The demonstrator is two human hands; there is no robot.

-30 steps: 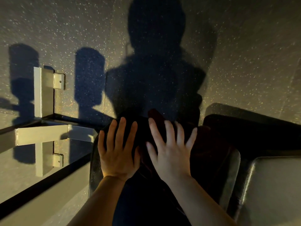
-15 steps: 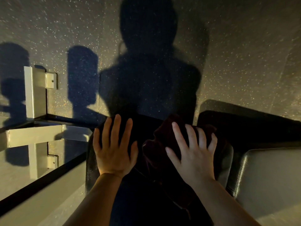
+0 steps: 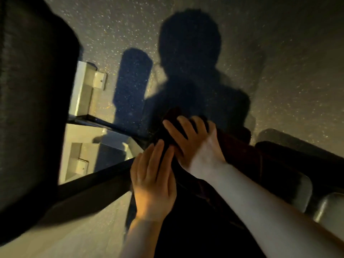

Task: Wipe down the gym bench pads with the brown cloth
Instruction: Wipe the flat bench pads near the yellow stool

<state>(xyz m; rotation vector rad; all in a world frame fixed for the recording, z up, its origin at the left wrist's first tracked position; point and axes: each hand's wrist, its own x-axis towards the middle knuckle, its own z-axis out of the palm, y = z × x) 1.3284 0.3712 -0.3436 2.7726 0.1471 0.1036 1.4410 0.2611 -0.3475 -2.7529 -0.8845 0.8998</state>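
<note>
My brown cloth (image 3: 240,146) is soft, matt fabric. The bench pad (image 3: 301,190) is smooth, faintly glossy vinyl; the frame (image 3: 81,94) painted metal, the floor (image 3: 279,71) speckled, matt.

The room is dim, lit warm and low from behind the person, whose hard shadow (image 3: 188,75) falls across the speckled floor (image 3: 279,62). The left hand (image 3: 154,183) glows orange; the cloth (image 3: 236,146) is nearly lost in darkness. Edges bend and smear, with slight blur overall.
</note>
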